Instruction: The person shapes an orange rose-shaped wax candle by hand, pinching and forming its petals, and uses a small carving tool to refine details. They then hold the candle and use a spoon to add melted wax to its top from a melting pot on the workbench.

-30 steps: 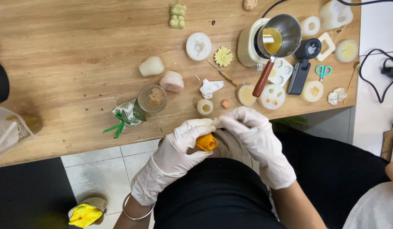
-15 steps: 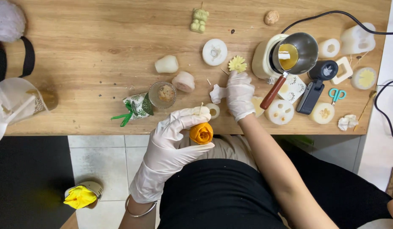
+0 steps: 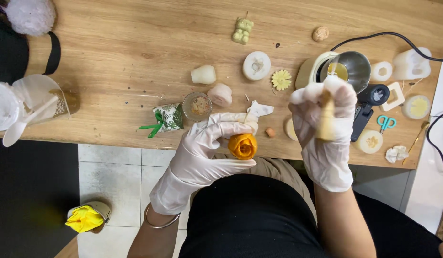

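Desk (image 3: 111,52): wooden top, seen from above, with small moulds and wax shapes spread along its right half.
Left hand (image 3: 209,148): white glove, fingers closed around an orange rose-shaped candle (image 3: 242,146), held just off the desk's near edge above the lap.
Right hand (image 3: 323,129): white glove, fist closed on a wooden handle (image 3: 326,119); the handle runs up to a small metal pot (image 3: 351,69).
Pot: sits on a cream base by the black cable, yellow liquid showing inside.
Near left hand: glass jar (image 3: 197,105) with pale contents, leaf-print wrapped item (image 3: 167,117) beside it, crumpled white tissue (image 3: 259,110).
Farther back: yellow daisy shape (image 3: 281,80), round white mould (image 3: 256,65), green bear figure (image 3: 242,29).
Right edge: teal scissors (image 3: 385,122).
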